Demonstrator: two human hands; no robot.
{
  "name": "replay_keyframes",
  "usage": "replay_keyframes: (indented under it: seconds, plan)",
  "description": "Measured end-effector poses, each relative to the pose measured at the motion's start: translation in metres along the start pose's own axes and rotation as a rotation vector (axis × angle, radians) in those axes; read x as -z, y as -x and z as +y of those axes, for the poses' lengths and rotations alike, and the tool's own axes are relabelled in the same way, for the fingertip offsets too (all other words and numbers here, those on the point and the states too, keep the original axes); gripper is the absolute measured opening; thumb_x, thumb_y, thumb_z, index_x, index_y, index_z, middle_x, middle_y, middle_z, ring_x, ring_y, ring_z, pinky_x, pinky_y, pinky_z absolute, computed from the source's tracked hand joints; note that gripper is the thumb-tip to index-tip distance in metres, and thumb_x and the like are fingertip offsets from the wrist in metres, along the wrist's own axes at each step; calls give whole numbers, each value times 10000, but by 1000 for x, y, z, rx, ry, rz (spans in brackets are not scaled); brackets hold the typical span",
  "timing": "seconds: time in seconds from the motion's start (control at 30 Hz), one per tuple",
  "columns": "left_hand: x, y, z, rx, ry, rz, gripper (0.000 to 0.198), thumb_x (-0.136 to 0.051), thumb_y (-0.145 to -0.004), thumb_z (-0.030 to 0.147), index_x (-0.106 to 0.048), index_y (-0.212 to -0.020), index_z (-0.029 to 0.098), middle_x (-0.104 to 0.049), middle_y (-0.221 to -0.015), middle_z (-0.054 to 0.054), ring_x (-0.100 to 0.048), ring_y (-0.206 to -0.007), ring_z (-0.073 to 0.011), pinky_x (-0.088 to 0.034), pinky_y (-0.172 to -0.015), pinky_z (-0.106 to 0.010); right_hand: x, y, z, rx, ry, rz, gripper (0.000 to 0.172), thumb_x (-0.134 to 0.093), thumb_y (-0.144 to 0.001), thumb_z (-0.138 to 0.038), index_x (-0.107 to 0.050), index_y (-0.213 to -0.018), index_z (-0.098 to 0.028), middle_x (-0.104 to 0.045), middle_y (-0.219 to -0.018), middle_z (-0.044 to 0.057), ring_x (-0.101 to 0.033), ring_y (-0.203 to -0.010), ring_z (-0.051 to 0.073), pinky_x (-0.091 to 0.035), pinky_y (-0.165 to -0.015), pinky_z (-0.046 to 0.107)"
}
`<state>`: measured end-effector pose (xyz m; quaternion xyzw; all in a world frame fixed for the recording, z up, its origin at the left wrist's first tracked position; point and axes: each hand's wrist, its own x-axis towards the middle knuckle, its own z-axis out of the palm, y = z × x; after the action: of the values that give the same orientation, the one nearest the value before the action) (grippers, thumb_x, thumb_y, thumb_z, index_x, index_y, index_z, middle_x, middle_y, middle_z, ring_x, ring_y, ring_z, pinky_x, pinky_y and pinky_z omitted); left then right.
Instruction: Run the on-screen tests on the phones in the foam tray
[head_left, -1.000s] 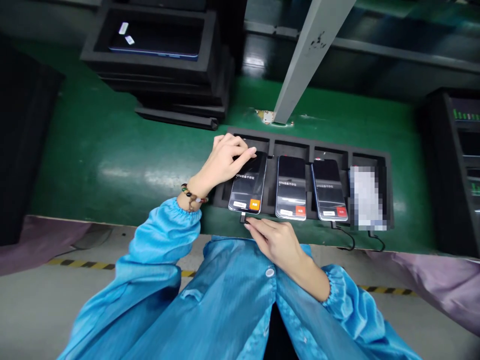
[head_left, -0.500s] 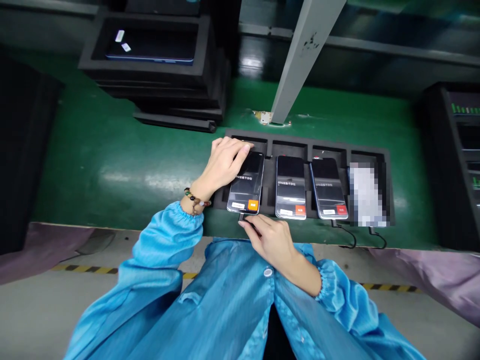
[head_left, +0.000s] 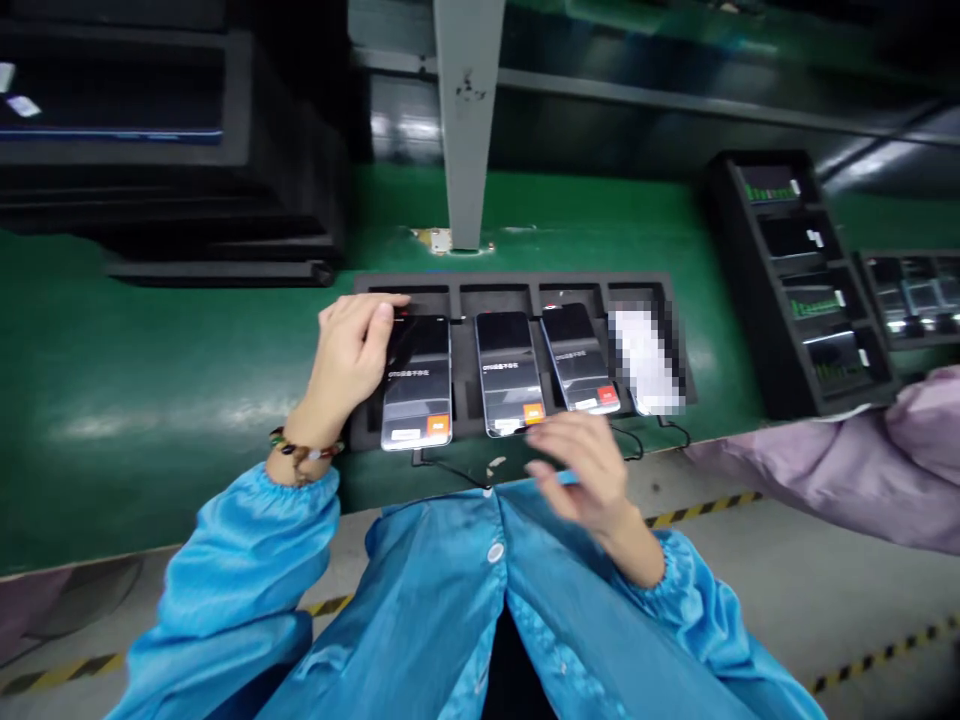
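My left hand (head_left: 352, 350) is at the upper left of the leftmost smartphone (head_left: 418, 390), fingers at its top end and thumb along its edge; the fingertips are partly hidden. A black cable (head_left: 450, 468) runs from that phone's bottom end. My right hand (head_left: 589, 465), slightly blurred, hovers with fingers apart by the lower edge of the second smartphone (head_left: 510, 385); whether it touches is unclear. A third smartphone (head_left: 576, 360) and a pixelated one (head_left: 645, 360) lie to the right. All rest in a black foam tray (head_left: 457, 400) with separate compartments.
Stacked black foam trays (head_left: 277, 180) stand at the left on the green table (head_left: 262, 330). A grey post (head_left: 466, 150) rises behind the phones. Another phone tray (head_left: 739, 290) stands on the right, near a co-worker's pink sleeve (head_left: 810, 470).
My right hand has let go of the cable plug at the leftmost phone and moved right to the second phone. My left hand stays at the leftmost phone. The view has shifted right.
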<state>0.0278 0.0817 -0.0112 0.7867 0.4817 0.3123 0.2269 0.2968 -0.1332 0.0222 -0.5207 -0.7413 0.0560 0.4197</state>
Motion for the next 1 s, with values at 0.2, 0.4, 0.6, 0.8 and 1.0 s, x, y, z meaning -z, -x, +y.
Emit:
replay_keyframes:
  seconds: [0.2,0.4,0.6,0.8,1.0]
  plan:
    - [2,6,6,0,43,115,505,-412,-1181,471,-771,-1315,144,-741,-1452,-140,-634,-1438,-245,-400,-1276,-470,78,52,74,-477,310,302,262,-564,-1107,-316,-722,-1302,-241,-772,-1259,125,-702,-1273,318,-552,-1128,591]
    - [2,21,4,109,15,135,501,-513,-1135,502,-705,-1462,174,-596,-1641,-173,-545,-1562,-297,-381,-1344,-534,105,64,121,-786,176,266,460,-504,-1131,-535,-630,-1462,-243,-678,-1507,141,-635,-1420,313,-486,-1239,584]
    - [21,24,-17,112,-98,102,600,-543,-1101,550,-654,-1536,153,-585,-1648,-202,-543,-1569,-349,-380,-1348,-578,102,56,111,-825,-8,192,426,-555,-1107,-554,-647,-1421,-281,-691,-1450,115,-706,-1270,292,-599,-1100,512]
    - [37,26,-32,186,-120,155,638,-495,-1110,579,-662,-1524,123,-634,-1600,-199,-584,-1527,-356,-414,-1319,-563,94,66,107,-792,-43,70,620,-776,-985,-476,-543,-1532,-299,-613,-1511,132,-644,-1364,313,-546,-1201,576]
    - [36,25,-28,218,-134,138,625,-462,-1119,570,-663,-1513,129,-641,-1593,-174,-585,-1520,-326,-418,-1316,-513,89,46,81,-598,171,-13,494,-695,-1025,-392,-600,-1504,-321,-521,-1632,130,-468,-1576,390,-426,-1275,669]
